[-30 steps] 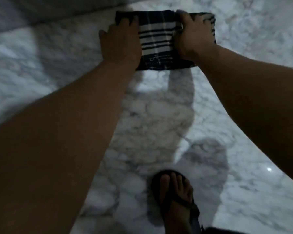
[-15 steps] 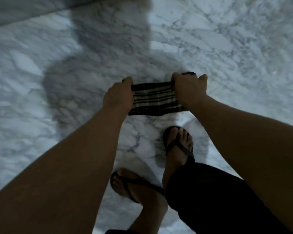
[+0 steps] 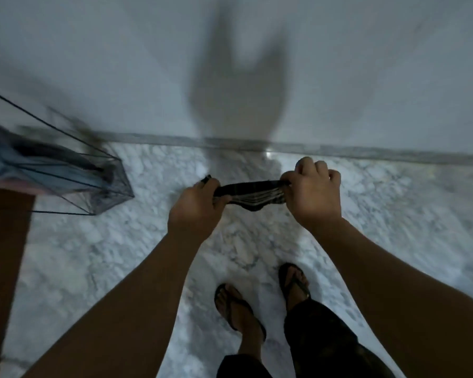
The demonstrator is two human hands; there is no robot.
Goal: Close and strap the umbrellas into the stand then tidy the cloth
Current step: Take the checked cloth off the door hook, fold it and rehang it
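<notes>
A folded dark cloth (image 3: pixel 250 198) with pale stripes hangs in the air between both hands, above the marble floor. My left hand (image 3: pixel 194 207) grips its left end and my right hand (image 3: pixel 313 193) grips its right end. At the left edge stands a thin black wire umbrella stand (image 3: pixel 111 184), blurred by motion. Folded umbrellas (image 3: pixel 38 165) in blue and dark tones lean inside it, tips down. Whether their straps are fastened cannot be made out.
White and grey marble floor (image 3: pixel 120 255) meets a pale wall (image 3: pixel 120 64) along a grey skirting strip (image 3: pixel 366 151). My two feet in dark flip-flops (image 3: pixel 238 309) stand below the hands. A brown wooden surface (image 3: pixel 3 268) runs down the left edge.
The cloth has been lifted off the floor, where both hands pressed it flat, and is now held up. The view has risen and turned, bringing the wall and umbrella stand into sight.
</notes>
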